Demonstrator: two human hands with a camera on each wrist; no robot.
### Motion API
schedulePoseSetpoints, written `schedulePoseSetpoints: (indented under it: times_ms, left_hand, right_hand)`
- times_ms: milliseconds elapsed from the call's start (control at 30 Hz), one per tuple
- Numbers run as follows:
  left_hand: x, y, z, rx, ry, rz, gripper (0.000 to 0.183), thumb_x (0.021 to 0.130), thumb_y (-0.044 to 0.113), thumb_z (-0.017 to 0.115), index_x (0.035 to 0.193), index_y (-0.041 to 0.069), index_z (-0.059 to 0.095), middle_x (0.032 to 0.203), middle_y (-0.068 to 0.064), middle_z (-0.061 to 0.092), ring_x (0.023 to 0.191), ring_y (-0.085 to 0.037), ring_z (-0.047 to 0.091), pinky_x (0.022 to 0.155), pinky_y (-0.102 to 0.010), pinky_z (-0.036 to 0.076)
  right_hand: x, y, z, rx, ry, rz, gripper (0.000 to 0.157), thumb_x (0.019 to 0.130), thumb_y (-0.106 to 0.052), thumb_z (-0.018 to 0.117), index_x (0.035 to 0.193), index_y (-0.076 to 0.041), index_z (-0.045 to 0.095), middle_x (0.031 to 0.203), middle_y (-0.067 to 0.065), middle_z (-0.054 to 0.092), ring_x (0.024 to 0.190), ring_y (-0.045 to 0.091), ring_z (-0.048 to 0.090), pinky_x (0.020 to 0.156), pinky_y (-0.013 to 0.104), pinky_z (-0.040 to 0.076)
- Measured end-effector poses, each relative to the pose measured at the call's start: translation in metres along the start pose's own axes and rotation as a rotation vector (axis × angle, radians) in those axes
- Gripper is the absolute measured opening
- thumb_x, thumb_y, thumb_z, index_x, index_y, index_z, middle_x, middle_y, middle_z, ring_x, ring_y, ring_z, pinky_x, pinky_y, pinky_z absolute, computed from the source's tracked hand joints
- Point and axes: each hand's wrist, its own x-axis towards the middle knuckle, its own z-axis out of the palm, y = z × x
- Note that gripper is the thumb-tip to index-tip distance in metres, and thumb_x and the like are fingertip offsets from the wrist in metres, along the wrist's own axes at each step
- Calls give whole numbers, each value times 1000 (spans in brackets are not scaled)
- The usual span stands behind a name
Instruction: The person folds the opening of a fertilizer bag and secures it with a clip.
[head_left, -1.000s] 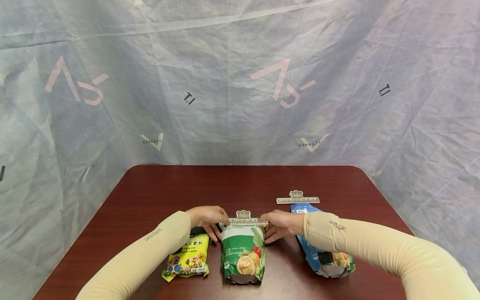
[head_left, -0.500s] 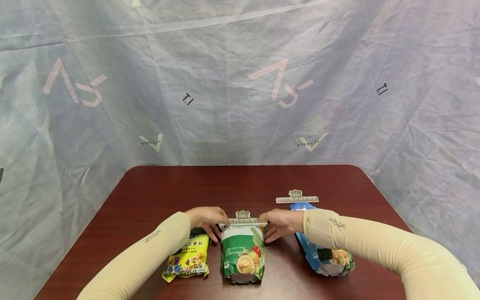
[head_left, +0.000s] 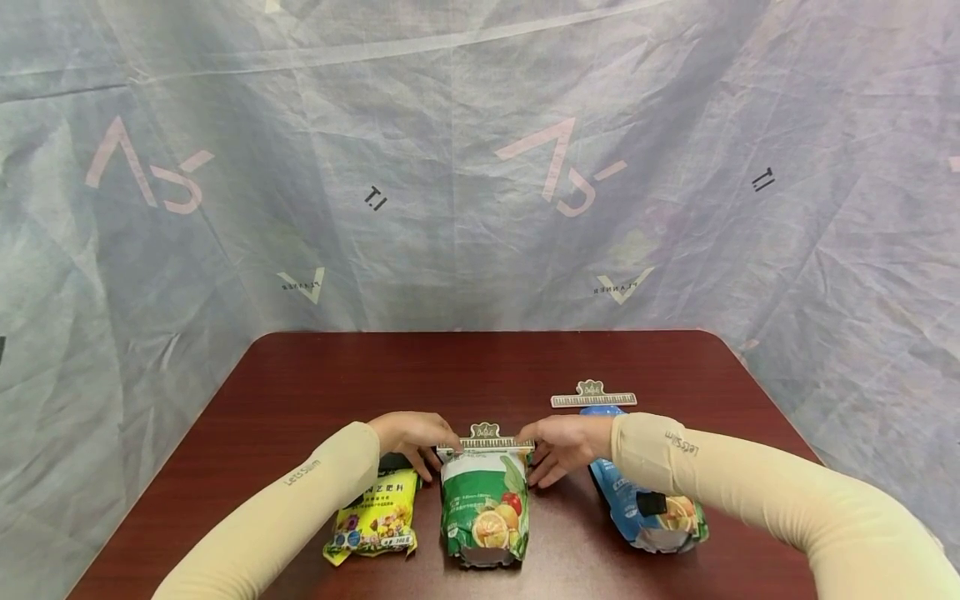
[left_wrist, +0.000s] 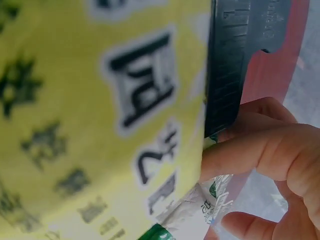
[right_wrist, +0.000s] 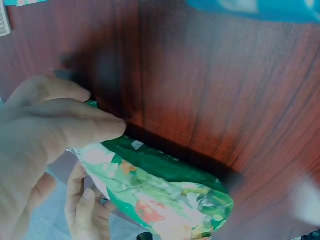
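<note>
A green and white fruit-printed bag [head_left: 486, 500] lies in the middle of the table, with a long piano-key-patterned bag clip [head_left: 485, 443] across its top. My left hand [head_left: 415, 435] pinches the left end of that clip, its other fingers beside the bag's upper corner. At the opposite end my right hand [head_left: 564, 446] holds the clip too, fingers against the bag's side. The right wrist view shows those fingers [right_wrist: 102, 125] along the green side panel, the clip hidden there. Just left lies a yellow flower-printed pouch [head_left: 378, 512], its black clip [left_wrist: 227, 70] partly under my left hand.
On the right a blue pouch [head_left: 633, 508] lies tilted, partly covered by my right forearm. Another piano-key-patterned clip [head_left: 593, 395] sits at its top. The dark red table [head_left: 450, 367] meets a hanging grey cloth [head_left: 450, 208] at the back.
My right wrist has risen slightly and its fingers are a little more spread. Both hands stay at the clip's ends, and the bags have hardly moved.
</note>
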Motion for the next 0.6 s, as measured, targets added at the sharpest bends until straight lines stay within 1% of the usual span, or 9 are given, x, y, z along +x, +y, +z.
schedulePoseSetpoints:
  times_ms: [133,267,333,433,600]
  left_hand:
    - [-2,2,-3,-9,-21,1,46,89,21,60,128,-1,49,134,-19,41,89,-30,59,64,-42,54]
    - [-8,5,-9,12,-35,15,48,89,23,61,129,0,48,131,-16,45,91,-30,60,67,-42,53]
    - [-9,7,-11,30,-38,15,47,88,24,61,128,2,50,131,-16,45,92,-30,60,68,-42,53]
    - [-11,10,-14,62,-33,10,41,88,25,62,123,5,56,132,-16,44,93,-30,59,69,-42,53]
    - [-13,14,-18,152,-1,-4,36,86,29,63,116,9,62,128,-15,47,98,-31,57,70,-42,53]
  right_hand:
    - [-3,-4,-3,-48,-42,31,65,93,-26,48,140,8,19,129,41,30,99,46,54,84,51,46]
    - [-7,-8,-5,-101,-65,45,66,93,-28,48,139,11,20,130,40,32,101,45,53,84,50,46]
    - [-9,-9,-7,-125,-71,46,65,94,-28,48,138,11,21,130,39,33,101,45,54,85,50,46]
    - [-12,-10,-10,-143,-76,44,64,93,-27,48,138,10,24,129,38,35,102,45,53,85,51,45]
    - [-15,-13,-18,-161,-91,18,62,91,-26,50,139,7,27,131,36,36,106,46,51,88,52,43]
